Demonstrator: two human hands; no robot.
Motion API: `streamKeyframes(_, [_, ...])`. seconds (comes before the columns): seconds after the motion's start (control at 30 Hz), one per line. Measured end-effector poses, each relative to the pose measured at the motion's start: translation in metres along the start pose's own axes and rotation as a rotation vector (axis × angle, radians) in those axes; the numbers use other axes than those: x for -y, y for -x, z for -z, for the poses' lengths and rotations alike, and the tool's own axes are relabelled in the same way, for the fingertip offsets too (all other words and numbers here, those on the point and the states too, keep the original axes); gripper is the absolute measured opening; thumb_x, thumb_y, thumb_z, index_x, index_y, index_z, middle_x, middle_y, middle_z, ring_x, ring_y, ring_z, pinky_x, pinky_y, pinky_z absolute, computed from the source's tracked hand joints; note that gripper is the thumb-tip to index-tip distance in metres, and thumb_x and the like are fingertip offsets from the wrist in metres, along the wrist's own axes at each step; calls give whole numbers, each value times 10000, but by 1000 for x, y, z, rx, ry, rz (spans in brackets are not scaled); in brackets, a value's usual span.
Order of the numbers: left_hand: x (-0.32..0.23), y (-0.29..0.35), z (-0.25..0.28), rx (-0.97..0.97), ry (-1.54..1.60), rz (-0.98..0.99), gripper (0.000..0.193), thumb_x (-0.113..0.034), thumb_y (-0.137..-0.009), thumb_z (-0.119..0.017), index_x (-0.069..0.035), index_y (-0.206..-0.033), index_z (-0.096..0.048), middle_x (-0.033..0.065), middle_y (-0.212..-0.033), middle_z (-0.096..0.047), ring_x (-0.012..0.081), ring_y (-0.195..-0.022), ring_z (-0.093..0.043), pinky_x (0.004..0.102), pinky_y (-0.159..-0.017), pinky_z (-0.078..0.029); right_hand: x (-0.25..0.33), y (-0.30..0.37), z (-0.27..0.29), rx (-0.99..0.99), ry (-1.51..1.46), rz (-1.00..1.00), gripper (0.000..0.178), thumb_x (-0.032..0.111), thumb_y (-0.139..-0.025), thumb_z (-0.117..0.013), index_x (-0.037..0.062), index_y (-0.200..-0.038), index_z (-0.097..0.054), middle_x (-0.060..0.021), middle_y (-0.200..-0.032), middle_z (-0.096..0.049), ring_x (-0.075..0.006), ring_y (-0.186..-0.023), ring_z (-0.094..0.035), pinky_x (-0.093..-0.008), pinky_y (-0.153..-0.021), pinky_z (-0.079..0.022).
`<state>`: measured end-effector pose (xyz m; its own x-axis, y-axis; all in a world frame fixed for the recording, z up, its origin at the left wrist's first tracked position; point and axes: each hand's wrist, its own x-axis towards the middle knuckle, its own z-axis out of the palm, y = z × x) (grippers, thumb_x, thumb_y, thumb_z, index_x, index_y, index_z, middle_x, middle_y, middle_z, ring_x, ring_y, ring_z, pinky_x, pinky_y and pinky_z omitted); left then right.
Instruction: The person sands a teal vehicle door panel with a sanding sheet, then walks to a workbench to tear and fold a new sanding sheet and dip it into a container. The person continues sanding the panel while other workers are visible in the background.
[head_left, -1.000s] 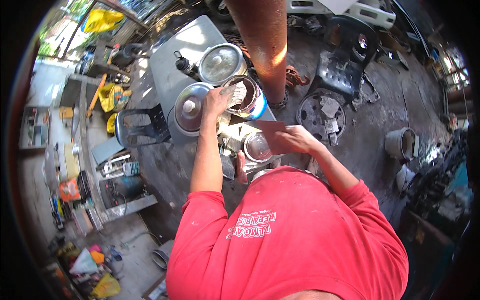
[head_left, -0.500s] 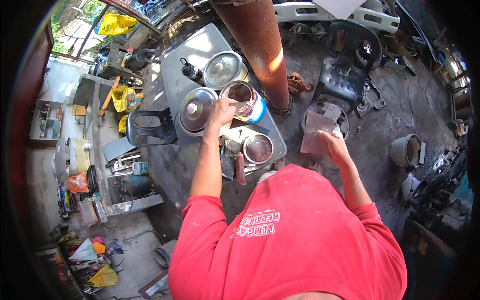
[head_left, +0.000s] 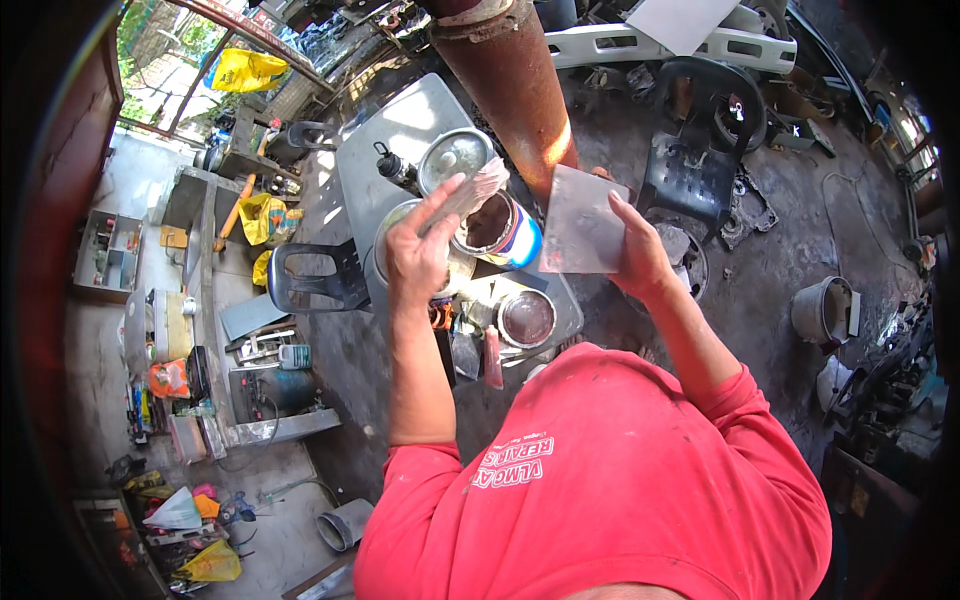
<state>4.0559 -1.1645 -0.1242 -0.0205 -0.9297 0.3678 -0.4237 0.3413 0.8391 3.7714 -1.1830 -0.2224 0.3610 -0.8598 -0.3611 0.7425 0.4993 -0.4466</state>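
My left hand [head_left: 418,255] is closed around a flat scraper [head_left: 470,198], whose end carries a pinkish-grey paste. It is held above an open blue-and-white can [head_left: 522,238] with brownish paste inside. Out to the right, my right hand [head_left: 645,255] grips a flat, squarish grey plate [head_left: 580,222], thumb on its upper face. The plate is beside the can and apart from the scraper. Nearer me on the table stand a small round tin [head_left: 527,318] and a reddish tube [head_left: 493,358]. A lidded pot [head_left: 385,240] is partly hidden behind my left hand.
The grey table [head_left: 375,150] also bears a lidded bucket [head_left: 452,160] and a black bottle [head_left: 395,167]. A thick rusty post [head_left: 505,90] rises just beyond it. Dark plastic chairs stand left [head_left: 318,278] and right [head_left: 690,175]; a grey bucket [head_left: 820,308] is far right.
My left hand has lifted the scraper out of the can's mouth, with paste on its end. My right hand has brought the plate up and leftward, nearer the can.
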Motion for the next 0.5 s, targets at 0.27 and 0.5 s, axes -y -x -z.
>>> streamKeyframes(0.27, [-58, 25, -63, -10, -44, -548, 380, 88, -1004, -592, -8, -1346, -725, 202, -1367, -718, 380, -1292, -682, 488, -1130, -514, 2, 4, -38, 365, -353, -88, 631, 572, -1071, -580, 95, -1484, -574, -129, -1300, -735, -318, -1122, -759, -582, -908, -650])
streamKeyframes(0.5, [-34, 35, -88, 29, -120, -588, 374, 84, -915, -671, -56, -1254, -742, 171, -1366, -703, 408, -1314, -654, 502, -1116, -520, -5, -3, -15, 220, -295, 44, 441, 294, -1065, -639, 18, -1406, -590, -165, -1247, -736, -293, -1110, -761, -474, -934, -659])
